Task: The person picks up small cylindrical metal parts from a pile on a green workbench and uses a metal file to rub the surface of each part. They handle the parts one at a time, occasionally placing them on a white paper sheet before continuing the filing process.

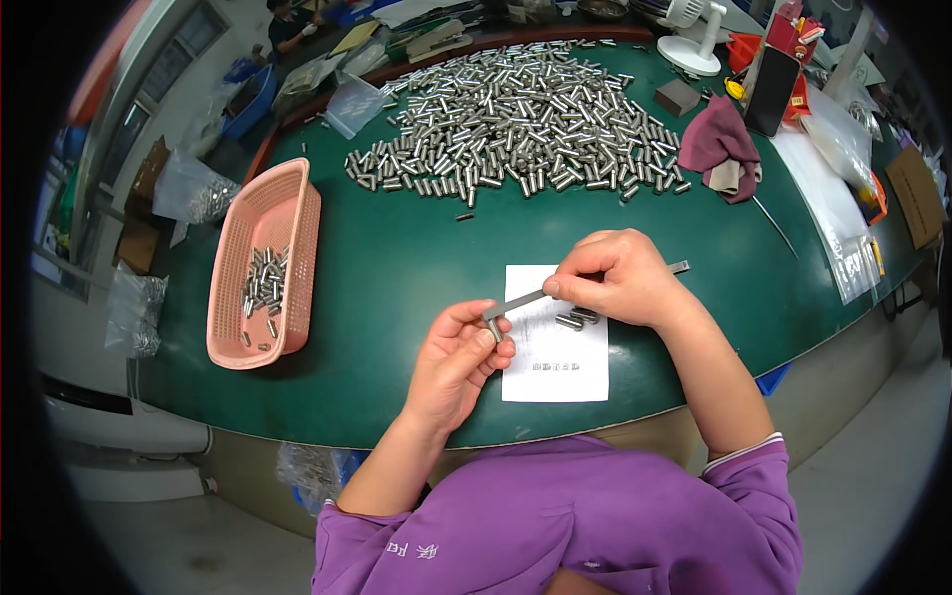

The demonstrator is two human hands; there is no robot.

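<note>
My left hand pinches a short metal pin between thumb and fingers, over the left edge of a white sheet of paper. My right hand is closed around a slim, flat grey metal file. The file's left end rests at the top of the held pin, and its other end sticks out past my right hand. A few more pins lie on the paper, partly under my right hand. The paper carries dark smudges and a row of small marks.
A large heap of metal pins covers the far part of the green table. To the left stands a pink plastic basket holding some pins. At the right are a maroon cloth, a thin metal rod and a white fan.
</note>
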